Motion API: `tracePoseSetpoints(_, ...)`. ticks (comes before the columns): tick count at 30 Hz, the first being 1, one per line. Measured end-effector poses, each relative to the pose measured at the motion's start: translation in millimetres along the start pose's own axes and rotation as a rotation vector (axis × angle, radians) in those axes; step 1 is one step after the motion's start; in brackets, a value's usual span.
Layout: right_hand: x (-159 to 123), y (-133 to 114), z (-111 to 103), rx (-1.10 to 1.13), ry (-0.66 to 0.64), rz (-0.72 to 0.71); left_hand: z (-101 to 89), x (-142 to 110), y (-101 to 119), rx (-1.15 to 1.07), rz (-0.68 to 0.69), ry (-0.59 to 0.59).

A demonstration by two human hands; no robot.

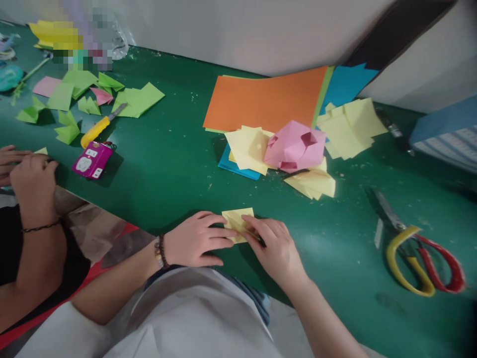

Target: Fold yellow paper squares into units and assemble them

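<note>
Clearly, we have a small square of pale yellow paper (237, 217) under our hands, thin and matte, flat near the front edge of the glossy green tabletop (160, 144). Our left hand (199, 238), a dark beaded bracelet (160, 252) at its wrist, lies with fingers straight and parted, tips on the paper. Our right hand (276, 248) is bent at the paper's right side, thumb and forefinger close together; we cannot tell whether they pinch it.

Beyond, we see a faceted pink paper form (296, 146) with dark hollows, among loose pale yellow slips (248, 146) and a smooth orange sheet (268, 99). To the right lie metal-bladed scissors (400, 227) with one yellow and one red handle, and a blue box (443, 129) whose print is too blurred for us to read. Leftward, a boxy purple gadget (102, 158) bears white patches with unreadable marks, beside a yellow-handled knife (97, 130).
</note>
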State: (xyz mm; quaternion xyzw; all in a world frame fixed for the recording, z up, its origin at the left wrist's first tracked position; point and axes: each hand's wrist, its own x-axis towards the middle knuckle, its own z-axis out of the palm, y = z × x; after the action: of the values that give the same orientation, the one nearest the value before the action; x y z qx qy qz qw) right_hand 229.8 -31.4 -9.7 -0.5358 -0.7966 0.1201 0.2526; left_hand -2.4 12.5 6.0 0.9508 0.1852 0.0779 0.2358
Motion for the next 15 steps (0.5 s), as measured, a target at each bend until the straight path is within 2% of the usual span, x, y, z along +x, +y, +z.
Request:
tracePoseSetpoints(3, -1.7, -5.8, -7.9, 0.010, 0.025, 0.000, -0.7, 0.9, -0.7, 0.029, 0.011, 0.000)
tracePoseSetpoints(6, -13.5, -25.1, -20.3, 0.106, 0.055, 0.145, -1.2, 1.7, -1.3, 0.046, 0.034, -0.005)
tracePoseSetpoints(10, -40.2, -56.2, -23.4, 0.420, -0.162, 0.402, -1.3, 1.6, -2.0, 0.049, 0.040, -0.015)
tracePoseSetpoints(15, -56.7, -69.3, -10.4, 0.507, -0.202, 0.467, -0.4, 1.5, -3.0, 0.049, 0.042, 0.004)
